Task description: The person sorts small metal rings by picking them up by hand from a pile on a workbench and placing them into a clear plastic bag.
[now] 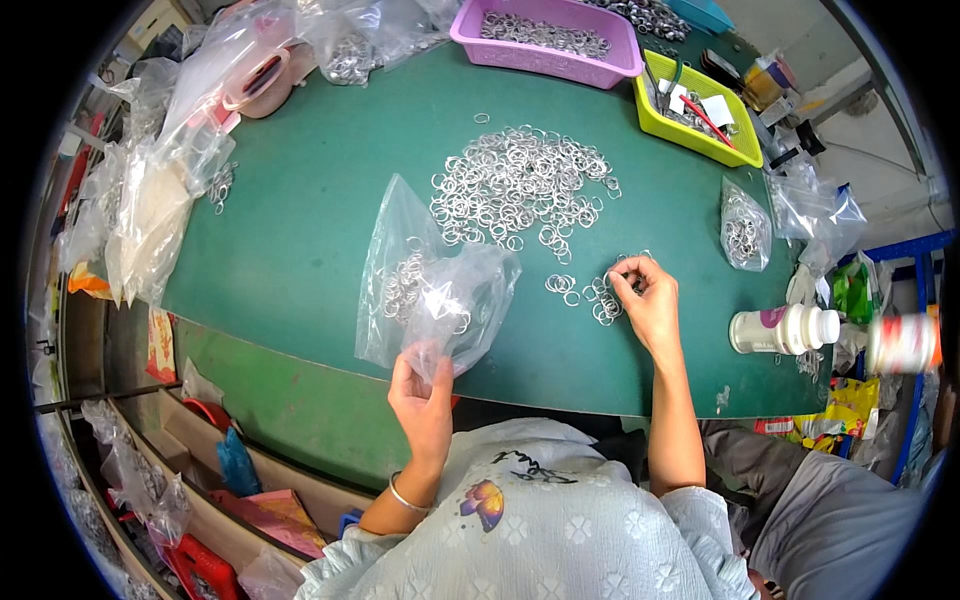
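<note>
Green work mat carries a loose heap of small silver metal rings; the left hand pinches a clear plastic bag partly filled with rings, the right hand grips several rings, fingertips and count obscured.

Green table carries a loose pile of metal rings. Also on it: pink basket, yellow-green tray, white bottle, small bagged rings.
</note>
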The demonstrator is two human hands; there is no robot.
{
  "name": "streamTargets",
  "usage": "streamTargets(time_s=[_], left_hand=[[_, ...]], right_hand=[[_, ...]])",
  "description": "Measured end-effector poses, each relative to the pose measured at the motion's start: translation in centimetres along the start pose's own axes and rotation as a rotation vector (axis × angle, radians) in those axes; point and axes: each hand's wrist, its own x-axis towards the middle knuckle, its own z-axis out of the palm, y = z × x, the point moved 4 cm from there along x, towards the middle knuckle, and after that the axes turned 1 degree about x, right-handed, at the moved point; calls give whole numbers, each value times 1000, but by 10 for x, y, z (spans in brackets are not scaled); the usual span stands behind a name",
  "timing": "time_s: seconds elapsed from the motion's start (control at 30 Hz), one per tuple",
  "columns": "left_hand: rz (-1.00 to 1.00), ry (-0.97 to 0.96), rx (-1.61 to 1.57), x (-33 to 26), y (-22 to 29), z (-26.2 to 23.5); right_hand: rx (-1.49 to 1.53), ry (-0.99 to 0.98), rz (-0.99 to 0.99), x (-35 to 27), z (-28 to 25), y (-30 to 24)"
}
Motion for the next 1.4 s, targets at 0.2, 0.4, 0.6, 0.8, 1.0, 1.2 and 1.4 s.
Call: streamTargets(time_s=[0.2, 0.4, 0.6, 0.8, 1.0, 1.2, 1.4], left_hand=[[-3, -9, -19, 0, 0, 2], [10, -13, -42, -1, 5, 4], [10, -28, -33, -1, 2, 2], [3, -50, -67, 0, 0, 7], [0, -34, -46, 0, 0, 3], [-16, -39, -69, 1, 0, 7], [16, -41, -63, 0, -1, 3]], right_hand=[[-320, -54, -270, -8, 13, 0], [-232, -42, -294, -5, 8, -2], [254, -64, 16, -13, 4, -5], [350, -281, -151, -56, 70, -91], [72, -74, -155, -30, 30, -55], [-508, -23, -178, -24, 17, -11], [-347, 16, -253, -24, 12, -20]])
